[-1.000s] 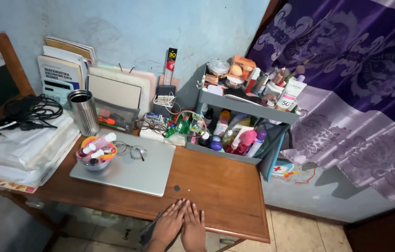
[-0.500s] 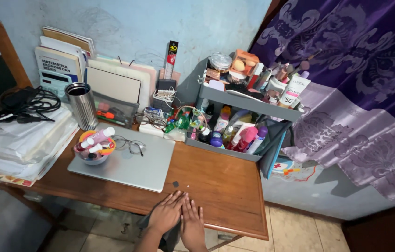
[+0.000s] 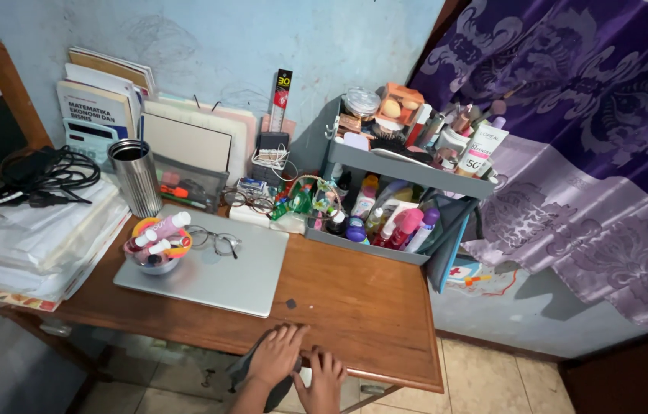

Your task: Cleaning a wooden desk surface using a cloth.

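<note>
My left hand (image 3: pixel 278 354) lies flat on the front edge of the wooden desk (image 3: pixel 362 307), fingers spread and holding nothing. A dark piece of fabric (image 3: pixel 246 369) shows just under it, below the desk edge. My right hand (image 3: pixel 324 379) rests beside it, a little nearer to me, fingers pointing forward and empty. Nearest to both hands is a closed silver laptop (image 3: pixel 216 272), to the upper left. On the laptop lie a pair of glasses (image 3: pixel 213 241) and a bowl (image 3: pixel 154 251) holding small bottles.
A grey two-tier organiser (image 3: pixel 404 165) packed with cosmetics stands at the back right. A steel tumbler (image 3: pixel 136 178), books (image 3: pixel 98 115) and a ruler (image 3: pixel 282 90) stand along the wall. Stacked papers (image 3: pixel 29 238) with black cables (image 3: pixel 44 170) fill the left. A purple curtain (image 3: pixel 592 115) hangs right.
The view has drifted slightly. My hands stay on the desk's front edge, and the right hand now sits a little lower than the left.
</note>
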